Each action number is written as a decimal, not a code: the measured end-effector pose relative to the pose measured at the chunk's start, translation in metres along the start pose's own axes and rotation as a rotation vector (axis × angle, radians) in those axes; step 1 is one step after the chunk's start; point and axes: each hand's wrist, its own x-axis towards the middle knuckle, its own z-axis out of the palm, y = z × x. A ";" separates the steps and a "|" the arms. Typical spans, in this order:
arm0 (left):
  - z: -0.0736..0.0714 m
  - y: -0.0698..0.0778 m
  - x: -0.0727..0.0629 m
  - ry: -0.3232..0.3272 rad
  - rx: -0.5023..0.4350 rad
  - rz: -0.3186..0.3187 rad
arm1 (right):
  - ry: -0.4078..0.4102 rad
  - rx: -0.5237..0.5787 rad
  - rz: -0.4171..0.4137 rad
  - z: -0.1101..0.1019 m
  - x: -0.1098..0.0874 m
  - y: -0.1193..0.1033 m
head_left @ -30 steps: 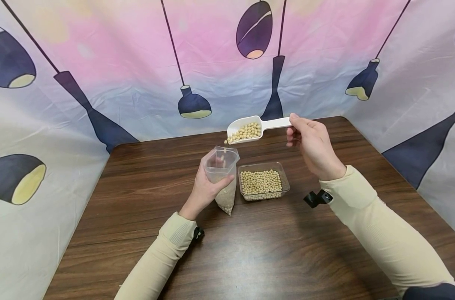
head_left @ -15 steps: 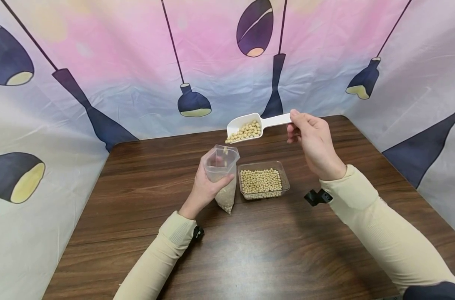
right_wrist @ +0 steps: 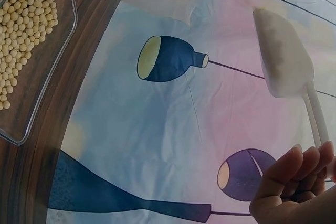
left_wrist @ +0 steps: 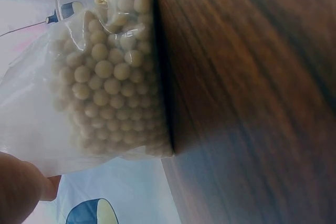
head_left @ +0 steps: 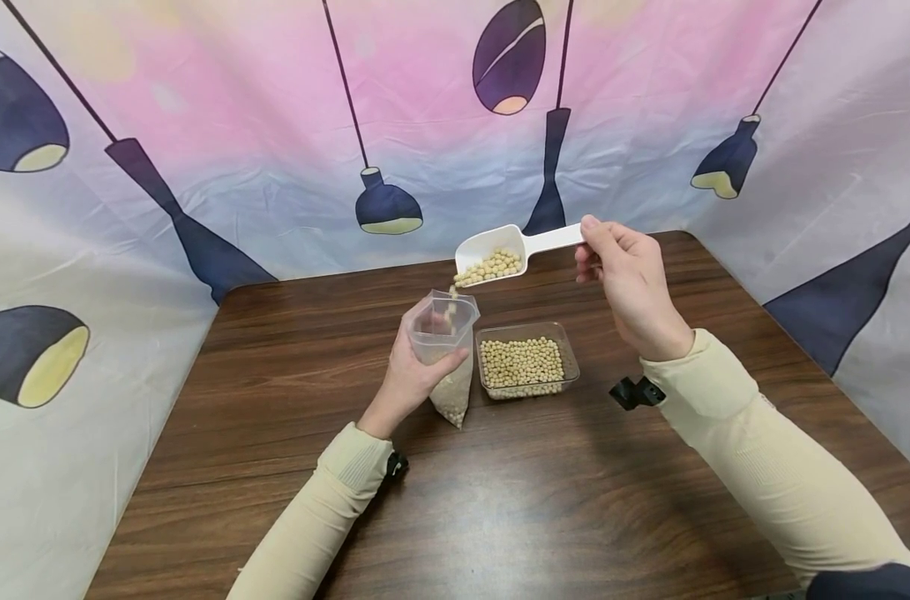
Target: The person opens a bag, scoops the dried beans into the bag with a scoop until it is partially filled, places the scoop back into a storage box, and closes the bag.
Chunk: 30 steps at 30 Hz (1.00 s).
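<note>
My left hand (head_left: 413,367) grips a clear plastic bag (head_left: 461,387) near its top, keeping the mouth spread. Soybeans (left_wrist: 113,82) fill the bag's lower part, which stands on the table. Above and slightly right of the mouth, my right hand (head_left: 633,283) pinches the end of a white scoop's handle; the scoop (head_left: 491,243) tips down to the left. Soybeans lie in it, and a few drop from its lip into the bag. In the right wrist view the scoop (right_wrist: 283,53) shows its underside and hides its load.
A clear rectangular container (head_left: 572,379) holding more soybeans stands on the wooden table (head_left: 485,517), just right of the bag. A cloth printed with lamps (head_left: 290,167) hangs behind the table's far edge and along its sides.
The scoop's handle end has risen slightly, tilting it further toward the bag. Soybeans keep falling from its lip, and fewer lie in it now. My left hand and the bag stay in place.
</note>
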 end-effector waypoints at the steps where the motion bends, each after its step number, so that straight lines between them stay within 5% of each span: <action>1: 0.000 0.000 0.000 0.000 0.003 -0.004 | 0.000 -0.004 -0.005 0.000 0.000 0.000; 20: 0.001 0.001 -0.002 -0.003 -0.007 -0.023 | 0.031 -0.079 -0.120 0.005 -0.005 -0.004; 30: 0.001 0.000 -0.002 -0.011 -0.017 -0.013 | 0.056 -0.460 -0.414 0.011 -0.017 -0.009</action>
